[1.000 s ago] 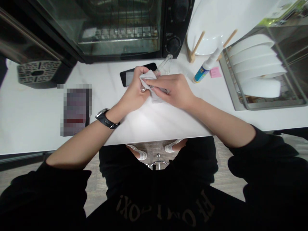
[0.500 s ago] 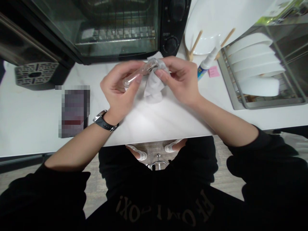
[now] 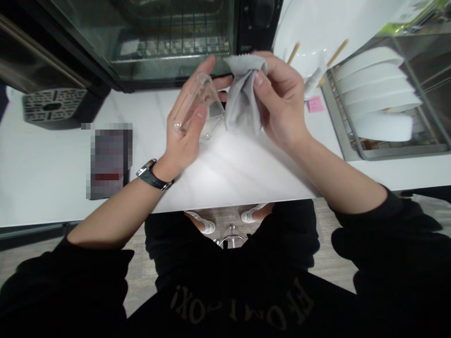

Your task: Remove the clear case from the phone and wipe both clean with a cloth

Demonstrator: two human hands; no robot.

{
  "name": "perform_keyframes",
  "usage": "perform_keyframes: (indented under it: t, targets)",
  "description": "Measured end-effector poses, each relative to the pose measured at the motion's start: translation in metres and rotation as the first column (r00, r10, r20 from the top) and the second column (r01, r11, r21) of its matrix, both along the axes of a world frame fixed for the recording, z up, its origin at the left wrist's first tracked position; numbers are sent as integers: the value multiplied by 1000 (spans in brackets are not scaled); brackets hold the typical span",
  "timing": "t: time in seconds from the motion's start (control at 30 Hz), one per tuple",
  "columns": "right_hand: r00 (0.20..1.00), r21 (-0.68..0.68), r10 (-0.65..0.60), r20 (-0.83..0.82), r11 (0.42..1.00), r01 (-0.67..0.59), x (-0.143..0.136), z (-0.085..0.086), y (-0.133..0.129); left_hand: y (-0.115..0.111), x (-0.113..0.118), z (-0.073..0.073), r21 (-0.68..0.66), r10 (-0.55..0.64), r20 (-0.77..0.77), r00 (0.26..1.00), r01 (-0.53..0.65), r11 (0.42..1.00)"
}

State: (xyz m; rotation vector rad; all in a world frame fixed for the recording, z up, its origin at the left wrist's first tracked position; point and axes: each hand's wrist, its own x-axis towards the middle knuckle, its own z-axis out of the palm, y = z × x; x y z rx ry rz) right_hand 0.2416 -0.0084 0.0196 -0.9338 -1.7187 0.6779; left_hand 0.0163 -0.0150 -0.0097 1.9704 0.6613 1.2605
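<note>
A clear phone case [image 3: 207, 101] rests in my left hand [image 3: 186, 122], gripped between the thumb and the fingers behind it. Its open side is turned toward the other hand. Pinched in my right hand [image 3: 283, 98] is a grey cleaning cloth [image 3: 244, 96] with a zigzag edge, hanging in folds just right of the case. Cloth and case are close together; whether they touch I cannot tell. On the counter left of my wrist lies a phone [image 3: 109, 162], its screen blurred out.
Behind my hands stands a toaster oven [image 3: 172, 61]. At the right are a spray bottle [image 3: 314, 82], a pink sticky note [image 3: 315, 104], and a dish rack [image 3: 347, 141] holding white bowls [image 3: 377, 89]. A black drip tray [image 3: 52, 107] sits at the left on the white counter [image 3: 229, 173].
My right hand has drawn the cloth away from the case, up and to the right. My left hand has tilted the case, and more of it now shows.
</note>
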Motion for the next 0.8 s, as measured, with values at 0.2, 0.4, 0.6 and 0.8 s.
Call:
perform_keyframes:
  t: [0.2, 0.4, 0.6, 0.8]
  targets:
    - [999, 177, -26, -30, 984, 31, -8, 7, -20, -4, 3, 6, 190, 64, -45, 997, -54, 980]
    - [968, 258, 29, 248, 961, -95, -1, 8, -30, -10, -3, 3, 63, 152, -241, 958, -141, 988]
    - [932, 388, 110, 347, 887, -249, -14, 5, -32, -13, 3, 13, 122, 136, -255, 957, -108, 987]
    - [912, 289, 143, 383, 919, -266, -15, 7, -35, -6, 5, 10, 114, 108, -214, 971, -85, 990]
